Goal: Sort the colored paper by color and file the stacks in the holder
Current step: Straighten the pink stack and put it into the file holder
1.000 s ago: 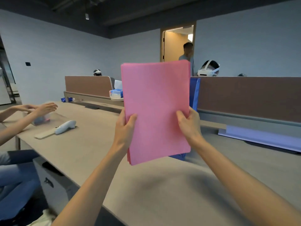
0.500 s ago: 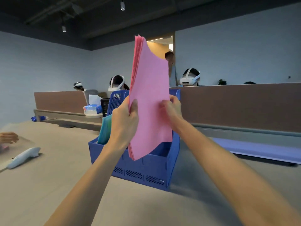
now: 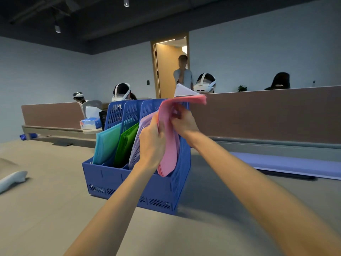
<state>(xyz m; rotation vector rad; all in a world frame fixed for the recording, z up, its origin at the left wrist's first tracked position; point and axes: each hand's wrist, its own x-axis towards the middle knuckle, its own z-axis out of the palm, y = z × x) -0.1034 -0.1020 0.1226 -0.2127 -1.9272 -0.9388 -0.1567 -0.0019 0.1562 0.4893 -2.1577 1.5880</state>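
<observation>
Pink paper stack [image 3: 168, 145]: stood at the right end of the holder, lower end below the rim, top bent over to the right.
Left hand [image 3: 152, 145]: gripped the stack's left edge, fingers curled round it.
Right hand [image 3: 184, 122]: pinched the upper part of the stack under the bent top, fingers curled.
Blue holder [image 3: 129, 183]: stood upright on the surface [image 3: 46, 209].
Other stacks: teal stack [image 3: 106, 145] in the left compartment, green stack [image 3: 126, 143] next, lavender stack [image 3: 137, 141] just beside the pink one; a shared compartment could not be confirmed.
Lavender sheets [image 3: 286, 165]: lay flat to the right, well apart.
Tissue box [image 3: 90, 123]: behind the holder.
</observation>
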